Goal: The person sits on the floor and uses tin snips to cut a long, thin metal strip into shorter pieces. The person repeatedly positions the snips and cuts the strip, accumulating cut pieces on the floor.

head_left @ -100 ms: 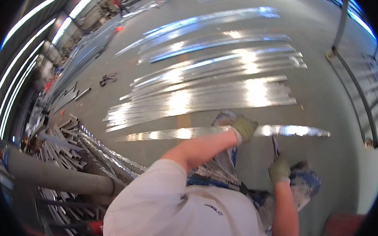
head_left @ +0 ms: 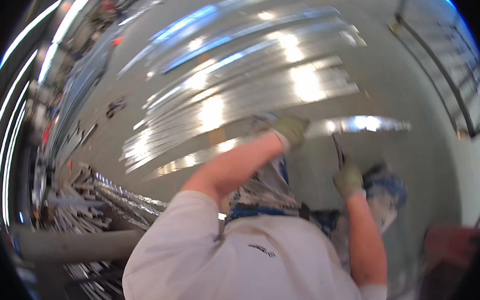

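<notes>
A long shiny metal strip (head_left: 369, 124) lies across the floor in front of me. My left hand (head_left: 292, 130), in a greenish work glove, is closed on the strip near its middle; blur softens its fingers. My right hand (head_left: 349, 180), gloved the same way, is wrapped round a slim, dark-handled tool (head_left: 338, 149). The tool's far end reaches the strip's near edge, right of my left hand. Whether it touches the metal I cannot tell, and the shape of its head is unclear. My legs are bent, in stained trousers (head_left: 385, 194).
Rows of flat metal strips (head_left: 242, 109) lie beyond the held one. At left are a heap of metal offcuts (head_left: 79, 211) and a thick grey pipe-like bar (head_left: 75, 244). A metal frame (head_left: 440, 66) stands at far right, a red object (head_left: 448, 245) at near right.
The whole view has tilted and shifted, so the scene sits higher and further left. Both hands keep nearly the same places relative to the strip.
</notes>
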### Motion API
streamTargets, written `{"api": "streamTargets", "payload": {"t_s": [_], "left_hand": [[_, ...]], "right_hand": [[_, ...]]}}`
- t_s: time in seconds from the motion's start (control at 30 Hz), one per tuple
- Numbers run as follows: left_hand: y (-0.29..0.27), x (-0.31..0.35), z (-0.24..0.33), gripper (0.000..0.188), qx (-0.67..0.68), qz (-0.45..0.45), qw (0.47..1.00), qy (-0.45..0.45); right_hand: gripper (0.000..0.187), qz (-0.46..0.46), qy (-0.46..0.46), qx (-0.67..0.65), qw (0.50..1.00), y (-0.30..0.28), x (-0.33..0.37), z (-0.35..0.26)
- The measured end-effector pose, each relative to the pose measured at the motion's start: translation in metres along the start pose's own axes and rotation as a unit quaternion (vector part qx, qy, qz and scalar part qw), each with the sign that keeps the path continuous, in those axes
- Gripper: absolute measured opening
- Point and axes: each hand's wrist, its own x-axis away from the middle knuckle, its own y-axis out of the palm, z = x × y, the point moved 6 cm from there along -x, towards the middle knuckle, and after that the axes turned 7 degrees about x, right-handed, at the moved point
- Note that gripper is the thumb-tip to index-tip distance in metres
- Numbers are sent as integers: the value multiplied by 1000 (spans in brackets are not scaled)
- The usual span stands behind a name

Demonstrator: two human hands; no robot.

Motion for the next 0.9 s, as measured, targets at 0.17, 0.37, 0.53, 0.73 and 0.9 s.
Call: {"api": "streamTargets", "payload": {"t_s": [0.17, 0.37, 0.53, 0.73, 0.9], "left_hand": [[-43, 4, 3, 32, -24, -37, 998, -39], [-27, -5, 8, 51, 2, -20, 1000, -8], [-28, -9, 18, 56, 17, -66, 997, -32], [-11, -9, 11, 55, 12, -77, 997, -19], [-20, -6, 14, 63, -14, -100, 995, -19]], "right_hand": [[62, 41, -10, -164, 986, -8, 15, -31], [39, -136, 45, -479, 866, 21, 24, -13], [28, -159, 60, -539, 825, 32, 31, -18], [28, -201, 64, -517, 830, 46, 34, -24], [34, -210, 40, -502, 838, 60, 34, -26]]}}
